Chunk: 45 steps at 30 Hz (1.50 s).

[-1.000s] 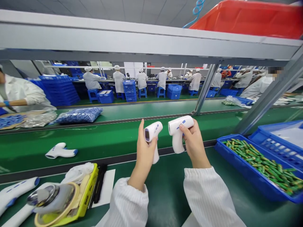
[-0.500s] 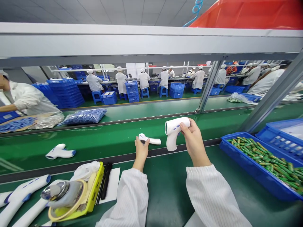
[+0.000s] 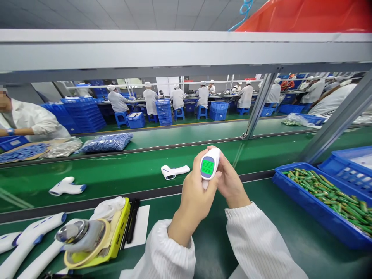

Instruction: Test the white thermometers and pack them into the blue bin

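A white handheld thermometer (image 3: 209,165) with a lit green screen is held up in front of me by both hands. My left hand (image 3: 195,197) wraps round its grip from the left. My right hand (image 3: 230,182) closes on it from the right, behind the head. A second white thermometer (image 3: 174,171) lies on the green belt (image 3: 122,170) just beyond my hands. A third one (image 3: 66,186) lies on the belt further left.
A blue tray (image 3: 308,205) of green batteries sits at the right. A yellow holder with tape and a metal tool (image 3: 87,236) and more thermometers (image 3: 27,240) are at the lower left. A metal frame post (image 3: 334,124) rises on the right. Other workers sit beyond the belts.
My left hand let go of one thermometer onto the belt, then came back to grip the one my right hand held. That one now faces me, screen lit green.
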{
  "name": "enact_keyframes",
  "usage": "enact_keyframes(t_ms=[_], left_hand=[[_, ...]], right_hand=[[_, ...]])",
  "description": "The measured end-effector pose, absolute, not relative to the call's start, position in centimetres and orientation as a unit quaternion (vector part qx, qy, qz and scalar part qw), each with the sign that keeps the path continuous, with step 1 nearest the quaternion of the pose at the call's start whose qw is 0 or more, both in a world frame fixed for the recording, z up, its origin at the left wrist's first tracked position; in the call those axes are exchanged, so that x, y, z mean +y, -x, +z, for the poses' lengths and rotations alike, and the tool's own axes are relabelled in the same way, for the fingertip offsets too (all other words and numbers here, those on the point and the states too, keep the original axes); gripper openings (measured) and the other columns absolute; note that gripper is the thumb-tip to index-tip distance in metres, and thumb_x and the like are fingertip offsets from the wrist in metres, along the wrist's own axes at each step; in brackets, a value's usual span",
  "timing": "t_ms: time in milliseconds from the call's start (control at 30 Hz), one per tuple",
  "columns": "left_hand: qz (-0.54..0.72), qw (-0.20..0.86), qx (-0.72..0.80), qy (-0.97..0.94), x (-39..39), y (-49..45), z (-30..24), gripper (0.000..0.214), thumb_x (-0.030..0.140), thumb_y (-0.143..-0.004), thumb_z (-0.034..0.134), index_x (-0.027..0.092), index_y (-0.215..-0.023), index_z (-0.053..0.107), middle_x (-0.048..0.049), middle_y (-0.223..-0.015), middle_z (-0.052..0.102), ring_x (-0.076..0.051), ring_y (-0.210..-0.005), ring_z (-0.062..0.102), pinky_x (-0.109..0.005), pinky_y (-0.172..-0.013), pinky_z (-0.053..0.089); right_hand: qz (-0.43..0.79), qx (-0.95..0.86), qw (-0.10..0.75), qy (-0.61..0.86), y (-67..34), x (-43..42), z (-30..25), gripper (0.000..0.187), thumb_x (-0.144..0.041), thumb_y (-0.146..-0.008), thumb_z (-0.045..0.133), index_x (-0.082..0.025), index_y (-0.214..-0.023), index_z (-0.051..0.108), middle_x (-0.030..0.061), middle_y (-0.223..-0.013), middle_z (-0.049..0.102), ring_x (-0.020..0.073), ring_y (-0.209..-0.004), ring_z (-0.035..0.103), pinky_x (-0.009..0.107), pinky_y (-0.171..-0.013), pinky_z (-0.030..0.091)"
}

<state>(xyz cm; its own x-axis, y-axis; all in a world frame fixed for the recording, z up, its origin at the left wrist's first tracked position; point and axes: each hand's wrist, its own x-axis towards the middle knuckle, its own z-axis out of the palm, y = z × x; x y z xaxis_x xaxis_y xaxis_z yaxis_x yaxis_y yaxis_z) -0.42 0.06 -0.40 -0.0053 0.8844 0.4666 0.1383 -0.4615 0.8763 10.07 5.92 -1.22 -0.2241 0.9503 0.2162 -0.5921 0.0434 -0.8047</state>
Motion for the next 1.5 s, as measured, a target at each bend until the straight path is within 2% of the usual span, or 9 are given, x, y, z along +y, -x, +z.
enact_keyframes(t_ms=[167,333,500,667,933,1200,1367,1500], left_hand=[[0.558,0.322,0.406,-0.648,-0.4,0.4,0.1,0.050,0.033,-0.093,0.056,0.030,-0.141,0.043,-0.0053,-0.139,0.057,-0.025,-0.119,0.060,-0.037,-0.099,0.049],[0.555,0.314,0.399,-0.659,-0.7,0.3,0.3,0.052,0.032,-0.092,0.058,0.032,-0.142,0.042,-0.0028,-0.143,0.054,-0.024,-0.124,0.057,-0.035,-0.101,0.047],[0.557,0.304,0.391,-0.667,-0.8,0.2,0.5,0.053,0.028,-0.091,0.059,0.031,-0.141,0.045,-0.0027,-0.148,0.049,-0.025,-0.131,0.051,-0.036,-0.106,0.044],[0.559,0.306,0.401,-0.658,-0.9,0.2,0.5,0.055,0.033,-0.091,0.059,0.031,-0.144,0.043,-0.0031,-0.142,0.056,-0.025,-0.124,0.057,-0.037,-0.103,0.046],[0.547,0.301,0.408,-0.666,-0.8,0.0,0.5,0.054,0.032,-0.090,0.060,0.032,-0.142,0.044,-0.0027,-0.145,0.052,-0.027,-0.127,0.055,-0.038,-0.103,0.046],[0.552,0.295,0.430,-0.650,-0.8,0.2,0.2,0.054,0.036,-0.090,0.060,0.031,-0.142,0.044,-0.0047,-0.128,0.065,-0.026,-0.109,0.066,-0.037,-0.095,0.050],[0.555,0.300,0.429,-0.646,-0.8,0.2,0.2,0.052,0.033,-0.091,0.059,0.031,-0.140,0.045,-0.0048,-0.126,0.066,-0.026,-0.106,0.066,-0.036,-0.091,0.051],[0.556,0.301,0.436,-0.640,-0.8,0.2,0.3,0.049,0.037,-0.092,0.057,0.032,-0.139,0.044,-0.0037,-0.125,0.066,-0.024,-0.105,0.065,-0.034,-0.087,0.051]], right_hand=[[0.644,-0.394,0.628,0.188,-10.1,5.6,-0.6,0.031,-0.040,-0.077,0.069,-0.028,-0.105,0.061,-0.0045,-0.075,0.058,0.0106,-0.059,0.052,0.021,-0.054,0.044],[0.649,-0.382,0.633,0.179,-10.0,5.0,-0.3,0.029,-0.038,-0.076,0.066,-0.028,-0.102,0.061,-0.0047,-0.070,0.055,0.0108,-0.056,0.051,0.021,-0.051,0.042],[0.632,-0.377,0.649,0.192,-9.9,5.1,-0.6,0.027,-0.040,-0.073,0.066,-0.028,-0.097,0.060,-0.0049,-0.074,0.057,0.0112,-0.060,0.054,0.022,-0.056,0.045],[0.634,-0.372,0.648,0.202,-9.9,5.4,-1.0,0.030,-0.043,-0.071,0.069,-0.028,-0.096,0.061,-0.0051,-0.075,0.059,0.0118,-0.062,0.055,0.023,-0.059,0.046],[0.668,-0.333,0.640,0.183,-10.0,5.4,-1.2,0.028,-0.039,-0.071,0.068,-0.029,-0.097,0.061,-0.0063,-0.076,0.060,0.0120,-0.063,0.055,0.023,-0.058,0.046],[0.686,-0.355,0.617,0.150,-10.1,5.4,-1.5,0.046,-0.032,-0.063,0.078,-0.030,-0.105,0.059,-0.0060,-0.076,0.059,0.0104,-0.061,0.055,0.020,-0.055,0.046],[0.664,-0.387,0.617,0.170,-10.1,5.5,-1.7,0.046,-0.039,-0.067,0.075,-0.030,-0.108,0.056,-0.0050,-0.076,0.057,0.0119,-0.061,0.054,0.022,-0.055,0.046],[0.664,-0.405,0.609,0.158,-10.2,5.5,-1.8,0.054,-0.038,-0.063,0.080,-0.030,-0.110,0.056,-0.0045,-0.079,0.059,0.0116,-0.061,0.055,0.023,-0.056,0.047]])
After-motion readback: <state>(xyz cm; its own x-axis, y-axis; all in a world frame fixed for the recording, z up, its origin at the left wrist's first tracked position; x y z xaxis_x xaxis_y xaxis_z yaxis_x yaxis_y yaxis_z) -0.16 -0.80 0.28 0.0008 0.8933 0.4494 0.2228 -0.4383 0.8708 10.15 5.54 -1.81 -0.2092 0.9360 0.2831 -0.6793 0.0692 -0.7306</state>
